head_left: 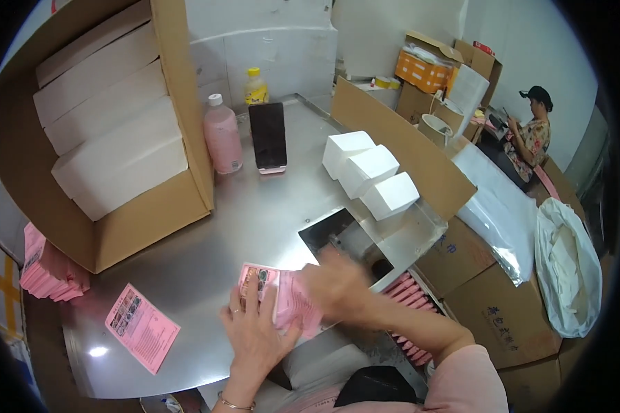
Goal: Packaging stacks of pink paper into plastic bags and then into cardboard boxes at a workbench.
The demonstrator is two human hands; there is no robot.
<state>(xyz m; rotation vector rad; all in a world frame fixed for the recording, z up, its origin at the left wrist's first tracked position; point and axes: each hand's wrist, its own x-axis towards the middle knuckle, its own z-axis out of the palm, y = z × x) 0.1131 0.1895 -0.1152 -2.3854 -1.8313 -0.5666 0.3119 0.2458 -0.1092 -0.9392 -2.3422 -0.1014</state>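
A pink printed leaflet (pixel 282 296) lies on the steel table (pixel 255 220) near its front edge, under both my hands. My left hand (pixel 251 330) presses flat on its left part, fingers spread. My right hand (pixel 337 286) is blurred with motion and lies over the leaflet's right side, fingers curled on the paper. Whether it grips the sheet or only pushes it I cannot tell. Another pink leaflet (pixel 142 327) lies alone at the table's front left.
A big open carton (pixel 179 103) with stacked white boxes stands at the left. A pink bottle (pixel 222 138), a yellow bottle (pixel 256 86) and a propped phone (pixel 269 136) stand behind. Three white boxes (pixel 368 172) sit right. Pink stacks (pixel 45 268) lie left; another person (pixel 530 134) sits far right.
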